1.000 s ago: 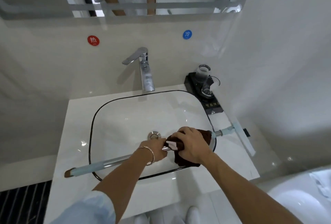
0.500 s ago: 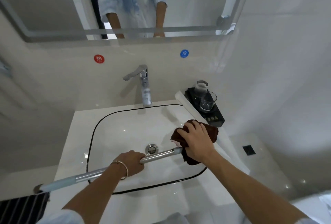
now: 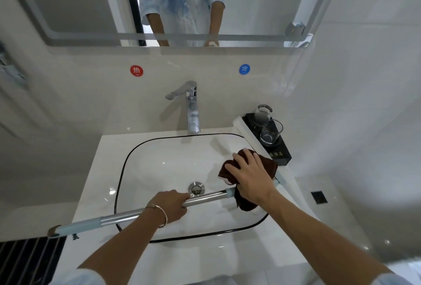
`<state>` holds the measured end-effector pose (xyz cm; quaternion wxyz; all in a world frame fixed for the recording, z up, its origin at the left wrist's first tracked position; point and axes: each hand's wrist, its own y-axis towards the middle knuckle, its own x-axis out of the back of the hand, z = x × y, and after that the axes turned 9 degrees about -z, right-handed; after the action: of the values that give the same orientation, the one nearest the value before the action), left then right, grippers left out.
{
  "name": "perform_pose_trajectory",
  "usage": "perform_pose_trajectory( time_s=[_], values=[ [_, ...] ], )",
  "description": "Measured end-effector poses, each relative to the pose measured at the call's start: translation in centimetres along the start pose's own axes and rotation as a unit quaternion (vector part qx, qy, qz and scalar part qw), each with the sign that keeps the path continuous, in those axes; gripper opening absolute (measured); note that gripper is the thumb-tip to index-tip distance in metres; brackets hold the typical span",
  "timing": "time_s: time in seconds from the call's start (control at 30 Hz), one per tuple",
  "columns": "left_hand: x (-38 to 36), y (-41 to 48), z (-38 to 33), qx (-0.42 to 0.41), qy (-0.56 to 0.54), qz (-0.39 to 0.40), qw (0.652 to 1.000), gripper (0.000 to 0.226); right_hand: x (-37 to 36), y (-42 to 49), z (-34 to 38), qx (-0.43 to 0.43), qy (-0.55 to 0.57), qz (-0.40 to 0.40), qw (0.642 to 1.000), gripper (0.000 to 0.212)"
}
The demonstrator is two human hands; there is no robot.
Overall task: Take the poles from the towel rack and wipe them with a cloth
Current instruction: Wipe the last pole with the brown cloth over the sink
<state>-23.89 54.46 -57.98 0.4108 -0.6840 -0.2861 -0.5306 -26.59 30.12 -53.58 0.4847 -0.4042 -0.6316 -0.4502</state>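
Here, left hand (image 3: 172, 205) fingers grip the pole (image 3: 206, 198) — right hand (image 3: 252, 177) fingers clutch the cloth (image 3: 268, 163).

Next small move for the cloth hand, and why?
Probably slide the right hand with the dark brown cloth leftward along the silver metal pole toward the left hand: the cloth wraps the pole's right end, and the steel between the hands is uncovered.

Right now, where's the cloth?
Head view, right of centre: the brown cloth, gripped by the right hand, covers one end of the pole above the sink.
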Motion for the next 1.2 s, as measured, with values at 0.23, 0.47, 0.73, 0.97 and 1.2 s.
perform_pose_trajectory(
  time_s=[0.23,0.47,0.73,0.97,1.2],
  values=[
    [-0.1,0.1,-0.7,-0.014,0.032,-0.014,0.999,0.029,0.2,0.4,-0.7,0.021,-0.085,0.082,0.993,0.043],
    [0.3,0.7,-0.4,0.004,0.004,-0.015,1.0,0.032,5.0,6.0,0.3,0.084,-0.144,-0.019,0.986,0.048],
    [0.0,0.1,0.0,0.012,-0.008,-0.011,1.0,0.03,3.8,5.8,0.1,0.089,-0.134,-0.026,0.987,0.049],
    [0.0,0.3,-0.3,0.016,-0.006,-0.021,1.0,0.029,0.1,0.9,-3.5,0.017,-0.088,0.058,0.994,0.037],
    [0.2,0.8,-0.4,0.011,0.002,-0.027,1.0,0.031,-0.5,1.1,-4.7,-0.024,0.031,0.06,0.997,0.044]
  ],
)
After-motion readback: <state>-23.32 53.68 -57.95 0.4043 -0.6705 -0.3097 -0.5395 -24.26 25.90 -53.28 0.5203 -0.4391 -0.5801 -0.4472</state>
